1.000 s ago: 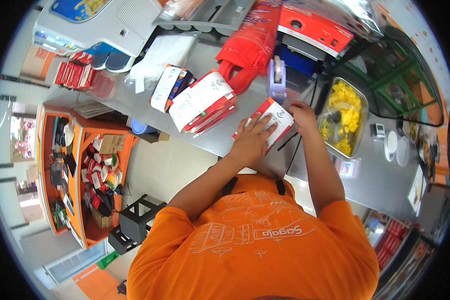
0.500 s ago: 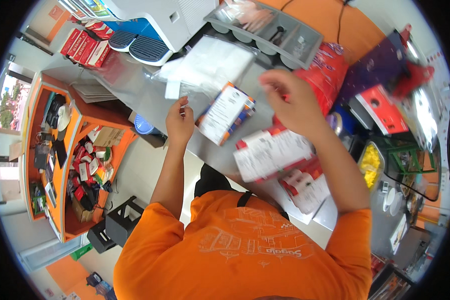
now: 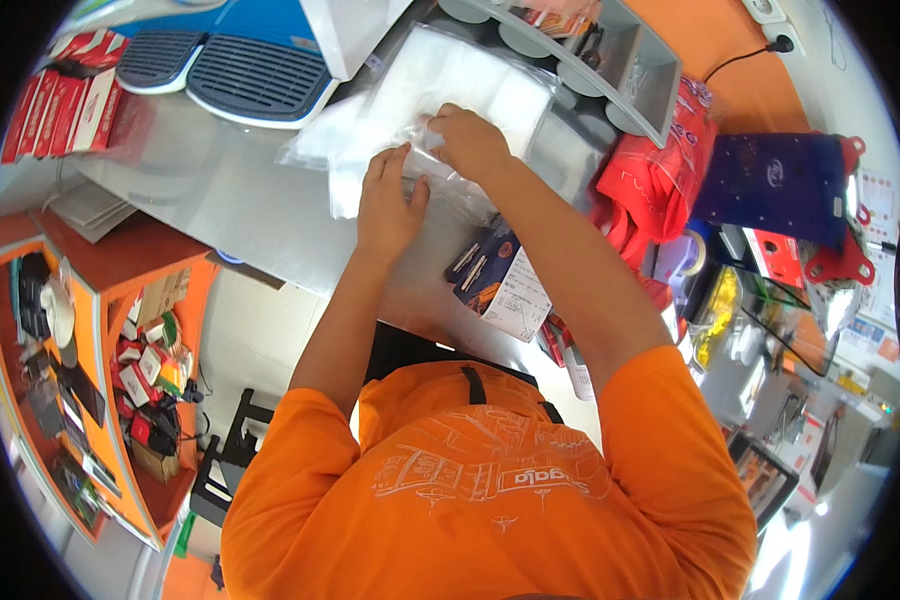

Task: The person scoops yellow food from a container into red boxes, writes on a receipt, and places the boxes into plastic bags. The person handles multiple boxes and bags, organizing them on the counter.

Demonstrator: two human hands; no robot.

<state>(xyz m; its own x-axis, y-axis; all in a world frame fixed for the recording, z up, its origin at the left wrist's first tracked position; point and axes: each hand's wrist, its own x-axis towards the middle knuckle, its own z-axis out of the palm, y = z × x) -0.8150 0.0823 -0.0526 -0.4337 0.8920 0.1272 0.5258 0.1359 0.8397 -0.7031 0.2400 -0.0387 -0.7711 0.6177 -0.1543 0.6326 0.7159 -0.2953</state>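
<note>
Both of a worker's hands have moved in over the past half-second onto a stack of translucent plastic bags (image 3: 460, 75) on a stainless-steel counter (image 3: 270, 220), the left hand (image 3: 390, 210) with thumb and fingers parted at the near edge, the right hand (image 3: 473, 145) just beside it, fingers bent over the film, though whether they clamp it cannot be told from here. Nearer the body, a dark-blue food box (image 3: 480, 265) bears a white receipt (image 3: 521, 300), while a red carrier bag (image 3: 660, 165) and a grey compartment tray (image 3: 620, 55) stand to the right.
</note>
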